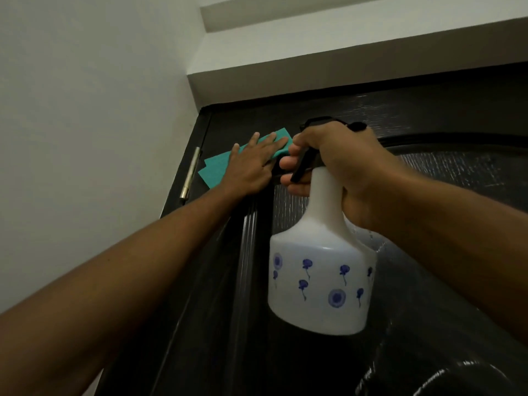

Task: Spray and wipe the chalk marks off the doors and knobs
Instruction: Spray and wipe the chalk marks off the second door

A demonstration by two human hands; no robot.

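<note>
Here, left hand [251, 164] flat (fingers straight) on teal cloth [213, 171] against door [428, 115], right hand [343, 167] gripping spray bottle [320, 270].

Plain white wall [85, 110] left; white ceiling step [314, 38] above; dim light.

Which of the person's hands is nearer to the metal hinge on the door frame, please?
Left. The left hand presses the teal cloth flat just right of the hinge; the right hand, farther right, grips the spray bottle.
</note>
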